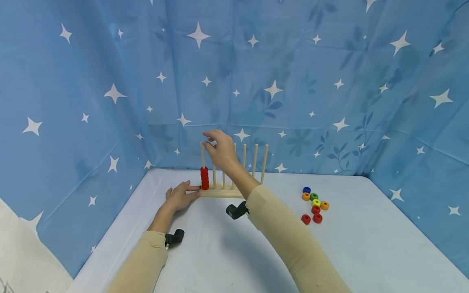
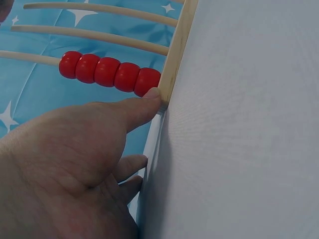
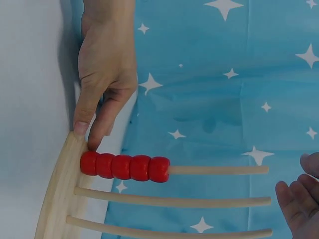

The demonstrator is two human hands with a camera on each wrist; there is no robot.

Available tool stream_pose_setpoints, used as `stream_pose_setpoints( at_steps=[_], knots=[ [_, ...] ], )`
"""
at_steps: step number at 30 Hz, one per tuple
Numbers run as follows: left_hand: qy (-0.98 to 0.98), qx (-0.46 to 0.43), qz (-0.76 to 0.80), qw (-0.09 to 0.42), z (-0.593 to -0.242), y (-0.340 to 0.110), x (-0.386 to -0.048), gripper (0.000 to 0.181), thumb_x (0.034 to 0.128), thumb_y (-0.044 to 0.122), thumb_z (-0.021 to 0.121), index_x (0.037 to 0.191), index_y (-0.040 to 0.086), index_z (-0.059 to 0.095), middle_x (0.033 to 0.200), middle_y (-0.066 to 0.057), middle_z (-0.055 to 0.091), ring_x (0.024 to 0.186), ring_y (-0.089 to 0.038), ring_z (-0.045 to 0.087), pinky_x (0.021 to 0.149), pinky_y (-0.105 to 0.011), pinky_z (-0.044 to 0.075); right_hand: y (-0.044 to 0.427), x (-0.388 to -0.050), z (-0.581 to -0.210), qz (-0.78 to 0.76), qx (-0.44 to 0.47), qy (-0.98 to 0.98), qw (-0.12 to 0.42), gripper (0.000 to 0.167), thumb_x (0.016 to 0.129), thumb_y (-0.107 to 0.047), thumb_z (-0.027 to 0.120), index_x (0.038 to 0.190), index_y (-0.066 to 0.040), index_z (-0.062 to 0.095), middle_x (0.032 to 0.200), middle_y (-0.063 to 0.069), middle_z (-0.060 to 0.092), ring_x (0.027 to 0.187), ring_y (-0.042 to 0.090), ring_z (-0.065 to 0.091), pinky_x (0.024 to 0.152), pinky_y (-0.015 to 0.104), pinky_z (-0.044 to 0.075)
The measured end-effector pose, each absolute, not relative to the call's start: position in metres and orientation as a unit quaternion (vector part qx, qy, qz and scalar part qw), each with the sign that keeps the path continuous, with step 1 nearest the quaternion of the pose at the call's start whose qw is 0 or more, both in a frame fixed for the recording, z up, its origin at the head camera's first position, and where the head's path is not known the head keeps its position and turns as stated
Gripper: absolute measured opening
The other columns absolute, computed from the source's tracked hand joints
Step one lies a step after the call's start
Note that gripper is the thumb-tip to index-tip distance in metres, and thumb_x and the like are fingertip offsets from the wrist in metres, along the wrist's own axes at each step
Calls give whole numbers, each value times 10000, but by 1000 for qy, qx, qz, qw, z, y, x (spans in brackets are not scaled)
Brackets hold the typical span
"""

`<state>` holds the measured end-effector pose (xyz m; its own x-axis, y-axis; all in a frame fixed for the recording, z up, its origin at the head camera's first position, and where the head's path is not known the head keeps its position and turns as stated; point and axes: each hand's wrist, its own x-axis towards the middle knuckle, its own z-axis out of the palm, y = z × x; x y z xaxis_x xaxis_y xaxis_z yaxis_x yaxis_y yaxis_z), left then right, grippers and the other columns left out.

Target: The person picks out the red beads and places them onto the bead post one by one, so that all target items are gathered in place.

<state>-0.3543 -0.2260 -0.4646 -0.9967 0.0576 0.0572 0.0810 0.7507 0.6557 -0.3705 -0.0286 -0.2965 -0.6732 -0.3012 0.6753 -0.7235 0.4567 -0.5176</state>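
A wooden bead rack (image 1: 219,194) with several upright pegs stands near the back edge of the table. Several red beads (image 1: 204,178) are stacked on its leftmost peg (image 3: 219,170), whose upper part is bare. My left hand (image 1: 179,197) holds the left end of the base, thumb in front and index finger behind, as the left wrist view shows by the thumb (image 2: 142,107). Above the rack, close to the top of the leftmost peg, is my right hand (image 1: 221,152). Its fingers (image 3: 289,199) are apart, with nothing seen between them.
Loose beads lie to the right on the white table (image 1: 366,244): a blue bead (image 1: 306,189), a green bead (image 1: 314,196), a yellow bead (image 1: 316,202), orange beads (image 1: 324,205) and red beads (image 1: 305,219). A blue star-patterned curtain (image 1: 329,101) hangs behind.
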Motion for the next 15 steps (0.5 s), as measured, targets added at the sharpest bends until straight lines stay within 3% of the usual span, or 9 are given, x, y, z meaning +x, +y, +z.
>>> stream_pose_setpoints(
  at_steps=[10, 15],
  knots=[
    [-938, -39, -345, 17, -466, -227, -355, 402, 1011, 356, 688, 1378, 191, 705, 1659, -199, 371, 1567, -442, 260, 1231, -706, 3, -19, -358, -303, 459, 334, -778, 269, 283, 998, -69, 698, 1277, -33, 731, 1238, 110, 719, 1064, 230, 688, 821, 252, 614],
    [-939, -40, -341, 16, -465, -226, -355, 407, 1010, 360, 688, 1381, 195, 703, 1658, -198, 374, 1567, -440, 263, 1236, -703, 9, -10, -348, -311, 483, 344, -760, 267, 298, 998, -65, 697, 1292, -24, 718, 1258, 130, 708, 1087, 312, 679, 831, 304, 623]
  ],
)
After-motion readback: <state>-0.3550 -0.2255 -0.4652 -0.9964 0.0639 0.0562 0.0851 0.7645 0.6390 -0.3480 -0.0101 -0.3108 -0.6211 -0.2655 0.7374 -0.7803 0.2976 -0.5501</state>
